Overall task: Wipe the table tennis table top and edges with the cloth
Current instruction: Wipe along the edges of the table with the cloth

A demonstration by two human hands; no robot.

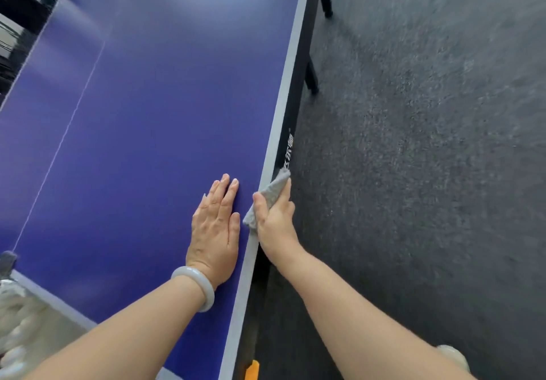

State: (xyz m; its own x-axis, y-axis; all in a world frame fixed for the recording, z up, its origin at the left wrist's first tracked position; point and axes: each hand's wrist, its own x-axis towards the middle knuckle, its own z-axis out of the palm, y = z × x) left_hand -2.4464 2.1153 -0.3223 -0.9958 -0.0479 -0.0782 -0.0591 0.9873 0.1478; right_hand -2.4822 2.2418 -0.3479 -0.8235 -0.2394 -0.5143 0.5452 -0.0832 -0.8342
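Head view, table top: the blue table top (147, 114) filled the left and middle of the picture, with a thin white centre line (68, 131) running along it.
Head view, edge: the pale grey edge (283, 99) ran from bottom centre to top right, with the dark side panel below it bearing white lettering (288, 146).
Head view, cloth: the grey cloth (270, 195) was folded over the edge, on the grey stripe and down the side panel, just short of the lettering.
Head view, right hand: the right hand (276, 220) gripped the cloth against the edge. The thumb lay on top by the stripe, and the fingers (285, 196) lay pressed together down the outer side.
Head view, cloth against fingers: the cloth sat under the thumb and between fingers and panel. One end stuck out past the fingertips and the other bunched behind the thumb.
Head view, left hand: the left hand (215, 226) lay flat, palm down, on the blue surface just beside the edge. Its fingers were straight and close together, clear of the cloth.
Head view, wrist: a pale bracelet (196, 286) circled the left wrist.
Head view, surroundings: dark grey floor (428, 173) lay to the right, and black legs (311, 75) stood beneath the table's far part.
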